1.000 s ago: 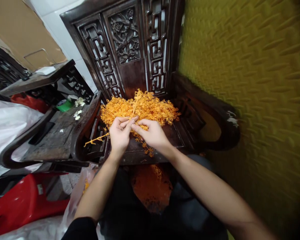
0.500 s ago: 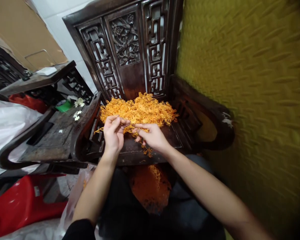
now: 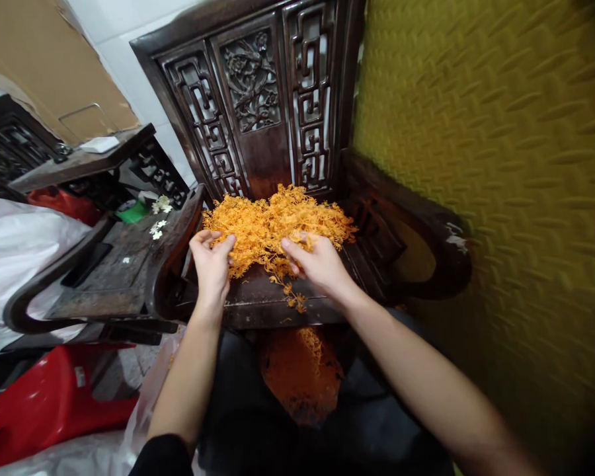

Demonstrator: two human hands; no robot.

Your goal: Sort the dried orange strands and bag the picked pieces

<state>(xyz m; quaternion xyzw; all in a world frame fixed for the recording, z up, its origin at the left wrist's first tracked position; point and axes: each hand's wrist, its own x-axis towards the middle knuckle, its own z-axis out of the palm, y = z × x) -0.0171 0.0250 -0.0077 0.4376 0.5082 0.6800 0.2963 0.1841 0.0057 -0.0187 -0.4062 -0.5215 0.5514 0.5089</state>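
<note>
A heap of bright orange, finely branched plastic-looking sprigs point(image 3: 272, 221) lies on the dark wooden chair seat point(image 3: 258, 287). At the heap's left front edge is my left hand point(image 3: 211, 268), thumb and fingers apart, with sprigs just beyond its fingertips. My right hand point(image 3: 320, 264) reaches into the heap's right front, thumb apart from the fingers. Orange strands show between them, and some fingertips are hidden among the sprigs. A few loose sprigs point(image 3: 295, 301) hang at the seat's front edge between my arms.
Behind the heap rises the carved chair back point(image 3: 248, 86). A curved armrest point(image 3: 446, 264) stands by the yellow textured wall point(image 3: 500, 165). At left are a side table point(image 3: 114, 277) with a green roll point(image 3: 133, 211) and white pieces point(image 3: 157, 229), a white bag point(image 3: 24, 244) and red plastic point(image 3: 39, 403).
My hands were close together in front of the heap, fingertips pinched. They have moved apart to its left and right, and the fingers have opened. The view has shifted slightly.
</note>
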